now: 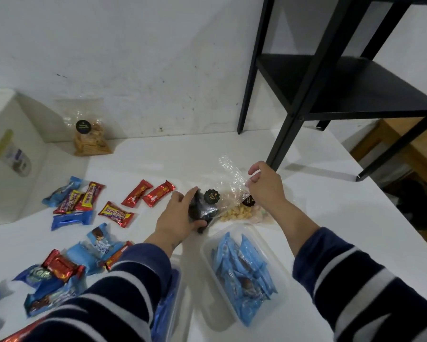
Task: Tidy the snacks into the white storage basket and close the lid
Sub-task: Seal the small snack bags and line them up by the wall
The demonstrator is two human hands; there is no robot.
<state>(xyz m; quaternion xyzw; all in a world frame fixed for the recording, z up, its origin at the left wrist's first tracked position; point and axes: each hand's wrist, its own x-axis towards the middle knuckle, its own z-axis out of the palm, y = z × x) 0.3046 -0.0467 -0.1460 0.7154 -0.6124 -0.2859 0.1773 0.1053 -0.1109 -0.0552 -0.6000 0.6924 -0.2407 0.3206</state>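
On the white bench (158, 164), our left hand (179, 219) grips a clear plastic bag of dark snacks with a round black sticker (207, 206), while our right hand (266, 185) pinches the crinkled top of a clear plastic bag of pale yellow snacks (234, 208) lying just beside it. The white storage basket (9, 156) stands at the far left of the bench against the wall, well apart from both hands, with a clear bag of tan crackers (90, 139) near it. Red, blue and yellow wrapped snack bars (89, 213) lie scattered between, and a clear plastic tub of blue sachets (242, 270) sits just below our hands.
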